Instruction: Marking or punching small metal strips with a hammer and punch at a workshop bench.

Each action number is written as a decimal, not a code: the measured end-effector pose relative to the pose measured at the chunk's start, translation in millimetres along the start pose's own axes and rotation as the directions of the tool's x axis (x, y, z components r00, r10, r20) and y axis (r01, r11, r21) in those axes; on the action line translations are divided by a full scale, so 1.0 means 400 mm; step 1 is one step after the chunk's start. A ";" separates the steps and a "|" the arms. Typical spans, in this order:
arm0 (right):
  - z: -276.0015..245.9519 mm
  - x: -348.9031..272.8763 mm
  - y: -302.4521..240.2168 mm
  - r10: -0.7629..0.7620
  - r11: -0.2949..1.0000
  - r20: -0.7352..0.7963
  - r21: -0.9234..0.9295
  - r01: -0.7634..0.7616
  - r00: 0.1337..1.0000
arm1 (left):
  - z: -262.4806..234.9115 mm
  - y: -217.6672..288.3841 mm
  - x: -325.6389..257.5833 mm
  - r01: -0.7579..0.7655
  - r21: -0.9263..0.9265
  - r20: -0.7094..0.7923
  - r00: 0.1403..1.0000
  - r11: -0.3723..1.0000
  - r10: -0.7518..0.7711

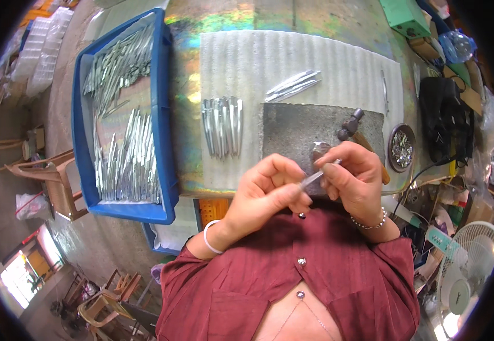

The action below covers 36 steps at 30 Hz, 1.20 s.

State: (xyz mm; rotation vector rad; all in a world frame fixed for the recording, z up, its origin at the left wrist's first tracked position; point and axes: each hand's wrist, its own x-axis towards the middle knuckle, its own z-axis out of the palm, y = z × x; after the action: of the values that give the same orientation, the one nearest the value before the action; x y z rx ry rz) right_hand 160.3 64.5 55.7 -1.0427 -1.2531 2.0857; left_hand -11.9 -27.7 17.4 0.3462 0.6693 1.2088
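Observation:
Both hands meet in front of my chest over the near edge of a dark flat plate (289,125). A slim silver metal piece (313,179) slants between them. My left hand (272,190) is closed on its lower end, and my right hand (350,175) pinches the upper end. The fingers partly cover the piece, so its exact kind is unclear. A hammer (350,122) lies on the plate just beyond my right hand, its wooden handle partly hidden behind that hand. On the white foam sheet (338,68) rest a row of slim silver pieces (222,128) and a smaller slanted bunch (293,85).
A blue tray (167,113) at the left holds many similar silver pieces. Right of the plate stands a round dish (393,162) of small shiny parts. A thin rod (385,91), a black bag (443,113) and a fan (465,273) are farther right.

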 end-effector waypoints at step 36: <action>-0.160 -0.044 0.030 -0.389 0.133 -0.102 -0.990 -0.054 0.915 | -0.070 0.177 0.041 -0.083 0.996 0.036 0.652 0.025 0.757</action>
State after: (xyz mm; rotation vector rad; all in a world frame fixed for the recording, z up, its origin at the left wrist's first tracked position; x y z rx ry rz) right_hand 222.2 79.1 33.1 -1.5291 -2.4680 0.5003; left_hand -79.2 8.7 32.5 1.5086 2.0271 1.3247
